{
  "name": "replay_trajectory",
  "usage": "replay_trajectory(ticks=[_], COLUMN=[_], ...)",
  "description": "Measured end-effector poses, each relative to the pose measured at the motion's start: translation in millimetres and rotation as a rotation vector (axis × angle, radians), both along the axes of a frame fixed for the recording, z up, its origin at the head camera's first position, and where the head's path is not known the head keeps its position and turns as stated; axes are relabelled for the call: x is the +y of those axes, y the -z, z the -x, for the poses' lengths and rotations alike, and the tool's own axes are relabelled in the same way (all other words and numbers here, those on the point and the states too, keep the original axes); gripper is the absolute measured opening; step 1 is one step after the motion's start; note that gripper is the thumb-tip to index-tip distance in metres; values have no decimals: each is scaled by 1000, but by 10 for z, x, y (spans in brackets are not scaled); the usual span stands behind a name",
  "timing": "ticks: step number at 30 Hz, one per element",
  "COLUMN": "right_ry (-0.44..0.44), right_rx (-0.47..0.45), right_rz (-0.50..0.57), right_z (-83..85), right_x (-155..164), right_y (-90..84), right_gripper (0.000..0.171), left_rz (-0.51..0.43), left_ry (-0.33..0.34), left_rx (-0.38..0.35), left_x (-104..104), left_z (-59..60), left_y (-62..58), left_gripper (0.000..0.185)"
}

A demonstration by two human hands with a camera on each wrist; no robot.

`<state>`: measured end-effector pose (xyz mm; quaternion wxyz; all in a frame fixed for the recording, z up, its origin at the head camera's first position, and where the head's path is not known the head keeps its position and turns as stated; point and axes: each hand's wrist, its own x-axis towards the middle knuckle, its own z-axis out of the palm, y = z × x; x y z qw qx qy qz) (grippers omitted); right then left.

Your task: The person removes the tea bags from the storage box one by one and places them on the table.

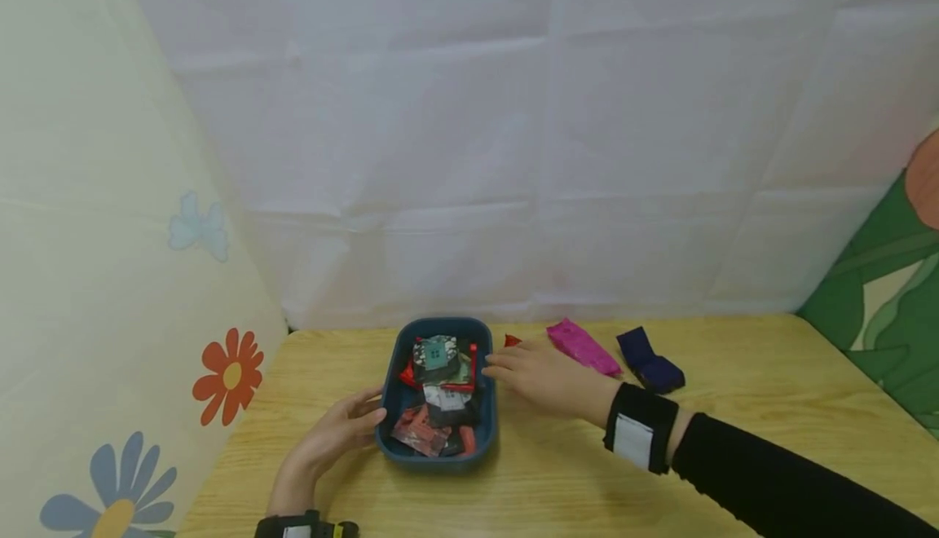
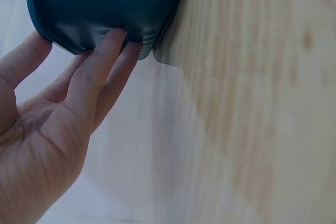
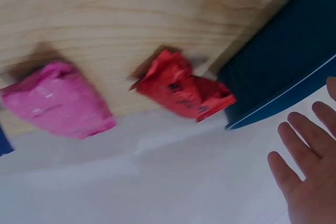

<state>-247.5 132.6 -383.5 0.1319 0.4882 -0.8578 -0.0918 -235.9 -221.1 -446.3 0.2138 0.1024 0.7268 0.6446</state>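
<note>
A dark blue-teal plastic bin (image 1: 440, 464) stands on the wooden table, holding several small packets, among them a black one with a teal label (image 1: 435, 356) and a reddish clear one (image 1: 421, 432). At its left side is my left hand (image 1: 333, 438), its extended fingers (image 2: 86, 80) touching the outer wall. My right hand (image 1: 550, 379) is beside the right rim with fingers spread and nothing in them. Just behind that hand lies a red packet (image 3: 181, 87), mostly hidden by it in the head view.
Right of the bin, a pink packet (image 1: 583, 347) and a dark blue packet (image 1: 650, 363) lie toward the table's back edge. A white sheet (image 1: 469, 155) hangs behind the table (image 1: 734, 407). Flower-printed cloth (image 1: 147, 293) borders the left side, and a green leafy print (image 1: 880, 310) the right.
</note>
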Motion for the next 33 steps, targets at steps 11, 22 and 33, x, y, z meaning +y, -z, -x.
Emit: replay_trajectory(ticks=[11,22,33], right_ry=[15,78,67], right_rx=[-96,-277,-276], right_rz=[4,4,-72], right_z=[-79,-95,-92], right_x=[-389,-837,-1086], right_y=[33,134,98], right_gripper=[45,51,51], left_rz=[11,-14,-6], left_ry=[5,36,36], left_rx=[12,10,16], left_x=[5,-19,-25], left_z=[-1,-16,1], left_y=[10,4,13], left_gripper=[64,67,68])
